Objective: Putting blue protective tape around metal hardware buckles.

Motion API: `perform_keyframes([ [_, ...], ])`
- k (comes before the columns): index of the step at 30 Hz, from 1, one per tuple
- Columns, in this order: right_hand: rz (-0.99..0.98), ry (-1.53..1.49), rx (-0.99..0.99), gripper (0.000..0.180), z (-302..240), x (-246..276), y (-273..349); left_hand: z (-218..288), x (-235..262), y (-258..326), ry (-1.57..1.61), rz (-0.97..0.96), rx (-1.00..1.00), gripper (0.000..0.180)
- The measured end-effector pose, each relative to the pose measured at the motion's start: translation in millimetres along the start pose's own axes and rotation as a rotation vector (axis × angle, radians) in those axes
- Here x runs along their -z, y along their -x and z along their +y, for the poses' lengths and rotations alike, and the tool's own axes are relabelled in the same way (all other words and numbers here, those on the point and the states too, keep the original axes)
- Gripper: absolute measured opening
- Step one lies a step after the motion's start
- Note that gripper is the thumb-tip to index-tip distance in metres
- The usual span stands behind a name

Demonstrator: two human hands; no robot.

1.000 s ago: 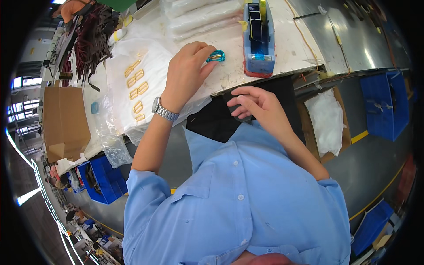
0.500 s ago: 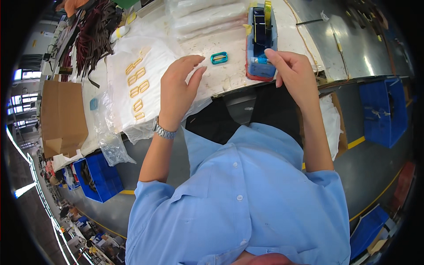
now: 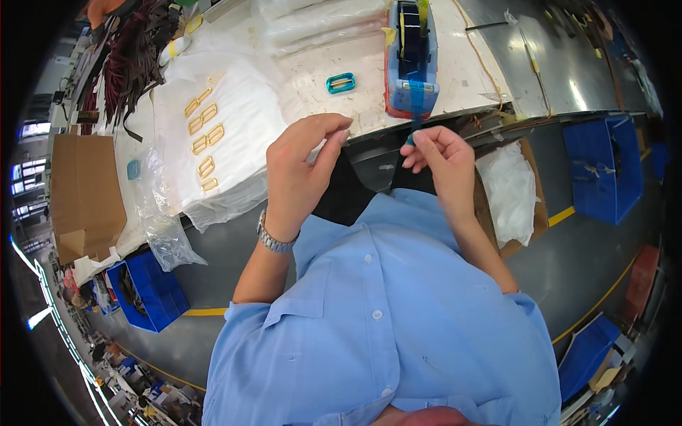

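My right hand [image 3: 435,153] pinches the end of a blue tape strip [image 3: 413,122] drawn down from a blue tape dispenser [image 3: 410,57] that stands on the white table [image 3: 455,64]. My left hand [image 3: 302,167] hovers at the table's front edge with thumb and fingers pinched together; whether it holds anything I cannot tell. A teal rectangular buckle [image 3: 340,83] lies on the table just beyond my left hand, apart from it.
Several gold buckles [image 3: 204,135] lie on white plastic bags [image 3: 213,153] at the left. Dark straps [image 3: 131,60] are heaped at the far left. A cardboard box [image 3: 85,192] and blue bins [image 3: 145,291] stand on the floor; another blue bin [image 3: 604,167] is at the right.
My left hand let go of the teal buckle and drew back to the table edge. My right hand reached the dispenser and pulled tape down toward me.
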State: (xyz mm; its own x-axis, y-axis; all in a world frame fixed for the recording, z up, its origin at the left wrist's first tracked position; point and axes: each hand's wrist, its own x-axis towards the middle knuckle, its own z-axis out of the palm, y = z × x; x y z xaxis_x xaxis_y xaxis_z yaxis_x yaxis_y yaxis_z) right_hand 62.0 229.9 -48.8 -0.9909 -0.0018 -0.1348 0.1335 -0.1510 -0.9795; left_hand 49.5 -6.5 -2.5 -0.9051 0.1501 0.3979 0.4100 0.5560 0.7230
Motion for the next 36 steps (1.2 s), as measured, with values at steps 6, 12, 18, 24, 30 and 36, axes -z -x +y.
perform_keyframes([
  [6,-0.029,-0.09,0.002,0.014,9.7,-2.4,5.4,-13.6,54.0,5.9,-0.193,0.101,0.069,0.013],
  [12,0.019,-0.076,0.08,0.017,8.1,0.3,15.6,-91.7,151.1,6.7,-0.452,0.247,0.273,0.011],
  [18,0.01,-0.084,0.086,0.018,10.1,0.2,13.5,-111.9,153.7,7.4,-0.735,-0.058,0.132,0.008],
  [24,-0.044,-0.19,0.032,0.013,0.3,-0.7,13.1,-122.9,145.0,-2.4,-0.875,-0.195,-0.036,0.007],
  [30,-0.104,-0.292,0.02,0.01,0.9,-1.5,8.9,-138.3,172.2,-18.1,-0.489,-0.1,0.381,0.011],
  [36,-0.094,-0.283,0.017,0.01,3.5,2.0,13.5,-53.3,106.1,-40.0,0.584,-0.069,0.571,0.015],
])
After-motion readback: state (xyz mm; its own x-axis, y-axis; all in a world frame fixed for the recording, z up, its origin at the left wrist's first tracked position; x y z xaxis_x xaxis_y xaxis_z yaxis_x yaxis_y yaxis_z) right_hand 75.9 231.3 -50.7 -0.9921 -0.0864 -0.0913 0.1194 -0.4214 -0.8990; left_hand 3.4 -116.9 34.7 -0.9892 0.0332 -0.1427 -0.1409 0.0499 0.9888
